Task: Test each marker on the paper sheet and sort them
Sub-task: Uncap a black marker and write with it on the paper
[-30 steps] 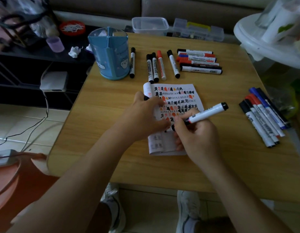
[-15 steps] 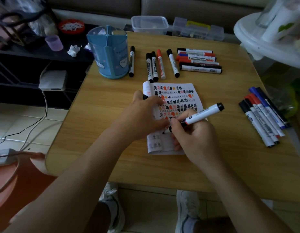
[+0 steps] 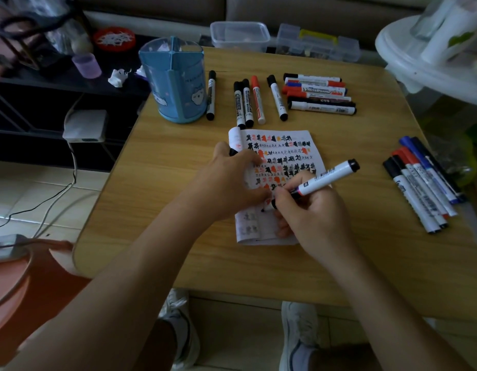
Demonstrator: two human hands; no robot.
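A white paper sheet (image 3: 298,145) covered with black and orange test marks lies mid-table. My right hand (image 3: 314,212) grips a white black-ended marker (image 3: 325,179) with its tip down on the sheet's lower part. My left hand (image 3: 236,180) presses on the sheet's left side, and a small black cap (image 3: 233,151) is pinched between its thumb and forefinger. Several markers (image 3: 248,103) lie side by side behind the sheet. A stack of markers (image 3: 320,95) lies crosswise at the back. Another group of markers (image 3: 424,183) lies at the right edge.
A blue pen holder (image 3: 175,81) stands at the table's back left with one black marker (image 3: 211,95) beside it. Clear plastic boxes (image 3: 240,36) sit behind the wooden table (image 3: 151,210). A white round stand (image 3: 419,62) overhangs the right corner.
My right hand has shifted the marker slightly left and down on the sheet, and a small black mark shows by the tip. My left hand stays in place.
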